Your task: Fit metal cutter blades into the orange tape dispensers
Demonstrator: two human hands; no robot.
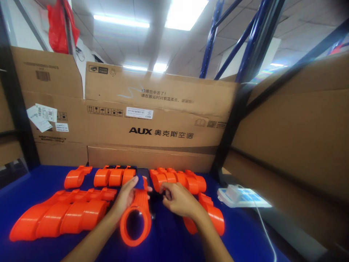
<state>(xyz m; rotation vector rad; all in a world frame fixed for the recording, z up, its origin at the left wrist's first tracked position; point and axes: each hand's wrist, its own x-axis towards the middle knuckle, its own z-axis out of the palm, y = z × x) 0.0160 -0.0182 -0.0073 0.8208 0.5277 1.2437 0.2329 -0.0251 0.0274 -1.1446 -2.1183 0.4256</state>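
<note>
Far left on the blue work surface, a nested row of orange housings lies flat; a second row sits behind it. The left hand is closed around the neck of an orange ring-ended part, held just above the surface. The right hand is curled, fingertips pinching what appears to be a small dark piece, too blurred to confirm. Judged step: fitting or checking that part. Next move calls for steady alignment at the neck.
</note>
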